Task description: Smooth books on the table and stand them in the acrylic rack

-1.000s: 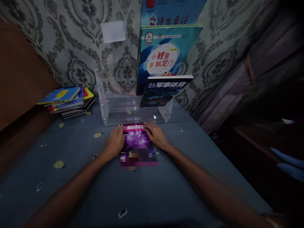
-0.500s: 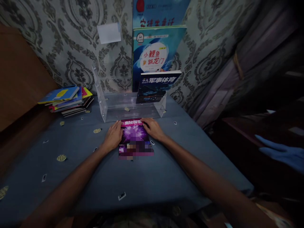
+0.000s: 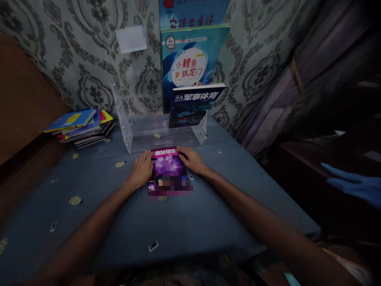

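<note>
A purple and pink book (image 3: 168,169) lies flat on the blue-grey tablecloth (image 3: 178,222), just in front of a clear acrylic book stand (image 3: 139,133). My left hand (image 3: 141,170) rests on the book's left edge with fingers stretched flat. My right hand (image 3: 191,159) lies on its top right corner, fingers also extended. In the stand's right end a dark blue book (image 3: 193,105) stands upright, with a larger light blue picture book (image 3: 190,59) behind it and another blue one (image 3: 190,14) at the very back.
A stack of thin colourful books (image 3: 80,125) lies at the table's back left, next to a brown wooden panel (image 3: 24,99). Patterned wallpaper backs the table. Another person's blue-gloved hand (image 3: 354,184) reaches in at the right edge.
Both hands stay on the purple book. The view has pulled back a little and shifted. The blue-gloved hand at the right has moved up and further into view.
</note>
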`<state>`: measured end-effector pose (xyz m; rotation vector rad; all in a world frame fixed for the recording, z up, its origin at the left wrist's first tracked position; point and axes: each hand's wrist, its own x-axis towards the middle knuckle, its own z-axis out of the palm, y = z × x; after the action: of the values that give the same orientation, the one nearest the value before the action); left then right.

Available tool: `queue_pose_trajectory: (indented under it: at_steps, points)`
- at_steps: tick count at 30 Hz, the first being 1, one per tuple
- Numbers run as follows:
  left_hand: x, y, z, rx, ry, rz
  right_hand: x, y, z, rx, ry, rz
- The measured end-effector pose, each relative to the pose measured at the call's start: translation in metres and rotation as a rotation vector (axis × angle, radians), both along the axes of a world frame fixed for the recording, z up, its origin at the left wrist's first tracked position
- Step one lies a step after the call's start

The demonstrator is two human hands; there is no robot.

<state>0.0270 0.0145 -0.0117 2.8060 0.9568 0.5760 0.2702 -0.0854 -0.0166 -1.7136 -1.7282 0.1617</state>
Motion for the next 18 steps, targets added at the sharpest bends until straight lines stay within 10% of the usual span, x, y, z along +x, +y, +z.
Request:
queue_pose_trajectory:
  at_steps: [18]
  points:
    - [-0.001,-0.001,0.006,-0.045,0.049,-0.002,-0.049,-0.135,0.01,0.031,0.009,0.148]
